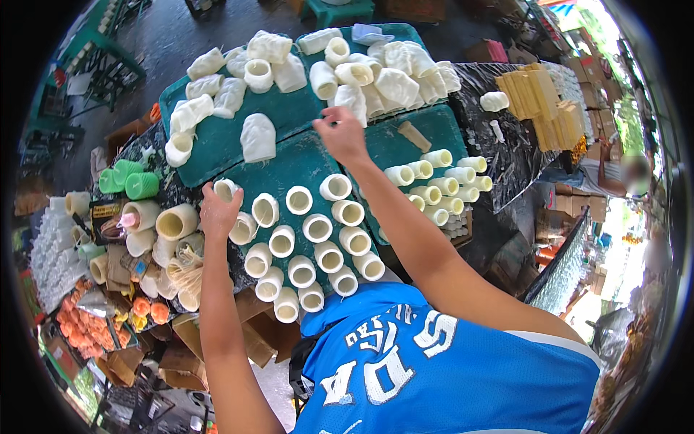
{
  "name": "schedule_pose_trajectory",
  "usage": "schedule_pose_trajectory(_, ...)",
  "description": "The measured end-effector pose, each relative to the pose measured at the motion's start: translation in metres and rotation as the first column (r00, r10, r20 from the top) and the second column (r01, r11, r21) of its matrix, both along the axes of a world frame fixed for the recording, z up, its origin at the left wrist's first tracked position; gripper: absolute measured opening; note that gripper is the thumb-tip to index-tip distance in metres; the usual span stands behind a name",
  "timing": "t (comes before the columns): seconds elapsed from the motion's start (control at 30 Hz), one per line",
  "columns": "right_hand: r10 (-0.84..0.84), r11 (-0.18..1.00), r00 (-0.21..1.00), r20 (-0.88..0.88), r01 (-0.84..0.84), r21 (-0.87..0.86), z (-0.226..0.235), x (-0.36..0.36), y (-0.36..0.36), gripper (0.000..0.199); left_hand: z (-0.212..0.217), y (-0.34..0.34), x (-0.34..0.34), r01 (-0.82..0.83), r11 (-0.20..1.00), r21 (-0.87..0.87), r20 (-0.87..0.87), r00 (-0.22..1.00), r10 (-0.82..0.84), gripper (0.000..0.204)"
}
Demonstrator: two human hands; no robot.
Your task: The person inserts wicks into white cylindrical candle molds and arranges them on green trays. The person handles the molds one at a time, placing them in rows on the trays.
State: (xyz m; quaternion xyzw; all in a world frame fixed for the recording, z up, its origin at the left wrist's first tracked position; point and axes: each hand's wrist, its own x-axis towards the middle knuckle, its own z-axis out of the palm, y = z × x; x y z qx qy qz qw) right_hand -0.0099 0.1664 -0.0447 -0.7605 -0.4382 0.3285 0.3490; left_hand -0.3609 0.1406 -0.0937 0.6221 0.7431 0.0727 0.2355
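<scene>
My left hand (219, 211) is closed round a hollow white wax candle (226, 189) at the left edge of the green trays. Out over the middle of the trays is my right hand (341, 134), its fingers curled together; whatever they may hold is too small to tell. Just beyond it lies a lumpy white wax piece (350, 101), and to its left a domed white piece (259, 139) stands alone. Several open-topped hollow wax candles (317, 228) stand in loose rows on the near tray (289, 173), close to my body.
Rough white wax pieces (396, 85) crowd the far trays. Narrower pale yellow tubes (431, 194) stand at the right, near a beige stick-like piece (415, 135). Yellow slabs (538, 101) are stacked far right. Green candles (142, 185) and large cream cylinders (177, 221) stand left.
</scene>
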Motion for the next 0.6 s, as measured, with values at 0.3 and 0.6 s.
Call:
schedule_pose_trajectory(0.3,-0.704,0.678,0.707,0.061,0.646,0.351,-0.069,0.263,0.027,0.06,-0.012,0.01,0.007,0.05,0.998,-0.036,0.056,0.997,-0.048,0.067)
schedule_pose_trajectory(0.6,-0.336,0.927,0.941,-0.035,0.323,-0.192,-0.045,0.281,0.13,0.068,0.021,0.005,0.007,-0.026,0.991,-0.133,-0.011,1.0,0.024,0.096)
